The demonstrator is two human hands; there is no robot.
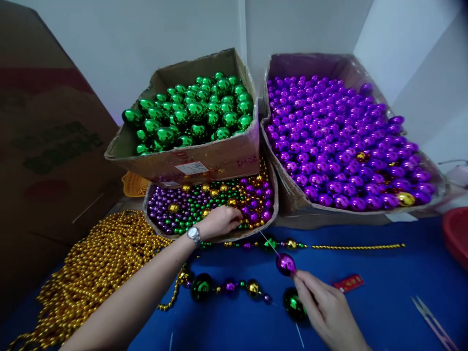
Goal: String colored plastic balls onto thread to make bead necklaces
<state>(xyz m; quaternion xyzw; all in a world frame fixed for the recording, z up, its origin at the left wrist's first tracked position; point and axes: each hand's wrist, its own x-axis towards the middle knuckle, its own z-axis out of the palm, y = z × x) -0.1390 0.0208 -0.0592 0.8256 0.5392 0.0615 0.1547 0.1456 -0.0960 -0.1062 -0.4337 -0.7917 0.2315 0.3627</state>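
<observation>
My left hand (221, 221), with a silver watch on its wrist, reaches over the front of a low box (272, 214) of mixed small beads. Its fingers are curled together among gold and purple beads, and what they pinch is hidden. My right hand (325, 304) pinches a shiny purple ball (285, 263) at its lower edge. From that ball a thin pale needle or stiff thread points up and left. Just below lies a large green ball (293, 303). Left of it, a strung row of beads (230, 286) in green, gold and purple rests on the blue surface.
Behind stand a carton (226, 158) of green balls and a larger carton (288, 187) of purple balls. Gold bead strands (98, 263) are heaped left. A second strand (358, 246), red packet (349, 283), thread snips (433, 321) and red basin (457, 234) lie around.
</observation>
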